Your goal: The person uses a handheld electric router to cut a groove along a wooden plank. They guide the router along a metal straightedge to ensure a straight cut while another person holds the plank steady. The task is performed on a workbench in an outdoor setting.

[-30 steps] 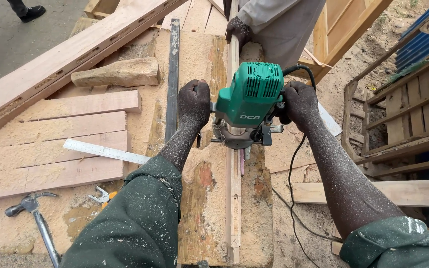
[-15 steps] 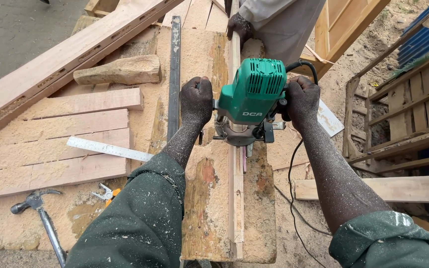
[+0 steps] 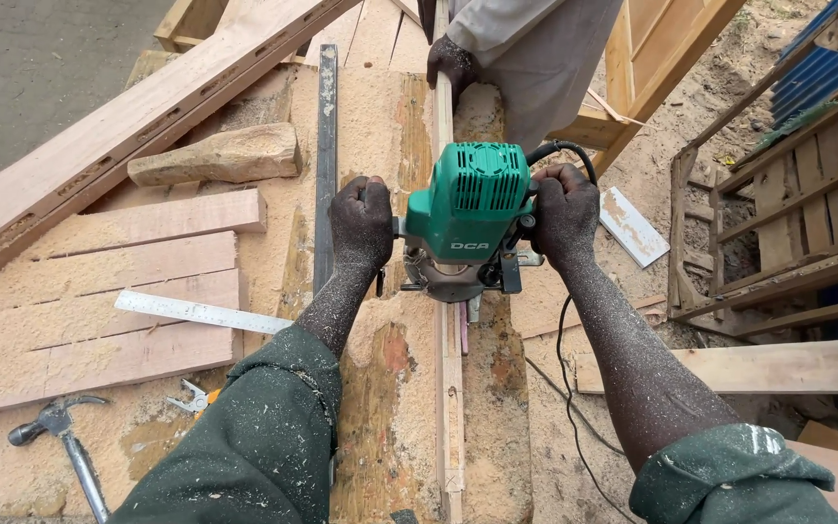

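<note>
Both hands clench the side handles of a green electric router [image 3: 472, 218]: the left hand [image 3: 362, 221] in a closed grip on the left handle, the right hand [image 3: 564, 213] in a closed grip on the right handle. Forearms and dark green sleeves are flecked with pale sawdust. The router has a boxy, ribbed plastic housing over a metal base, and stands upright on a narrow wooden strip [image 3: 451, 408] that runs lengthwise along the sawdust-covered bench [image 3: 390, 427]. A black power cord [image 3: 564, 388] hangs from the tool's right side. At the strip's far end, a co-worker's hand [image 3: 450, 60] presses on the wood. Left of the router lies a long, dark, flat metal bar [image 3: 326, 165], parallel to the strip. Farther left lie 4 rough planks [image 3: 99, 291], a metal ruler [image 3: 201, 312] set across them, and a rough wood offcut [image 3: 215, 155]. A claw hammer [image 3: 60, 427] rests near the bench's lower left corner.
</note>
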